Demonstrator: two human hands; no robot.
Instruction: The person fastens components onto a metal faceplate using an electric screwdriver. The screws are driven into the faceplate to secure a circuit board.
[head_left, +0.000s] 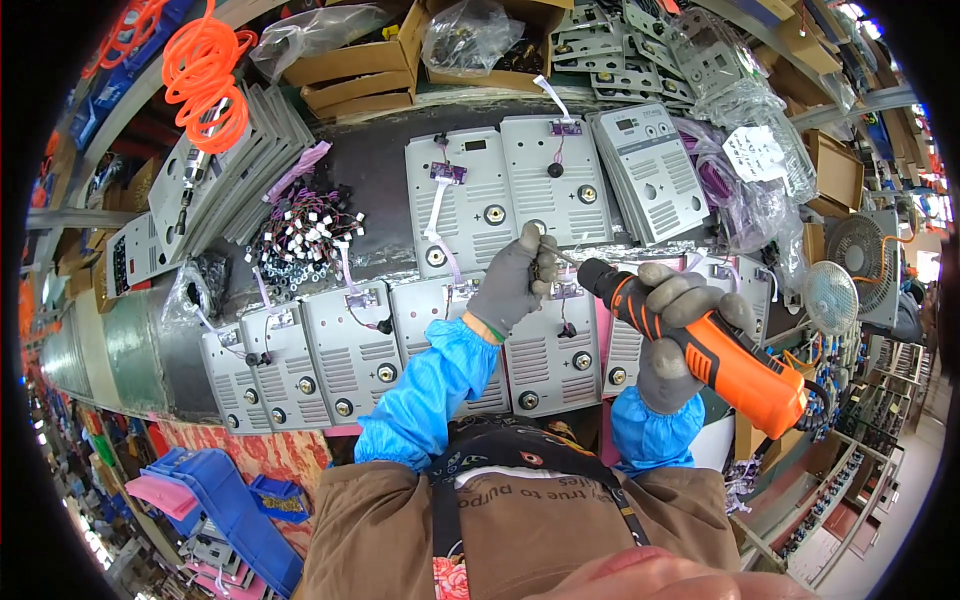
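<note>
My right hand (680, 320), in a grey glove, is wrapped round an orange and black power drill (735, 375). Its thin bit points left toward my left hand (512, 285). That hand, gloved too, has its fingertips pinched together by the tip of the bit; whatever small thing they hold is too hidden to name. Beneath both hands runs a row of grey vented panels (555, 345) with round brass fittings and small purple circuit boards. Just beyond lie two more such panels, one (455, 205) with a white ribbon cable on its board.
A stack of grey panels (650, 175) stands at the far right beside bagged parts. Wire connectors (305, 228) and nuts are heaped at left. Open cardboard boxes (350, 75) line the back. An orange coiled hose (205, 80) hangs at upper left; a fan (832, 297) is at right.
</note>
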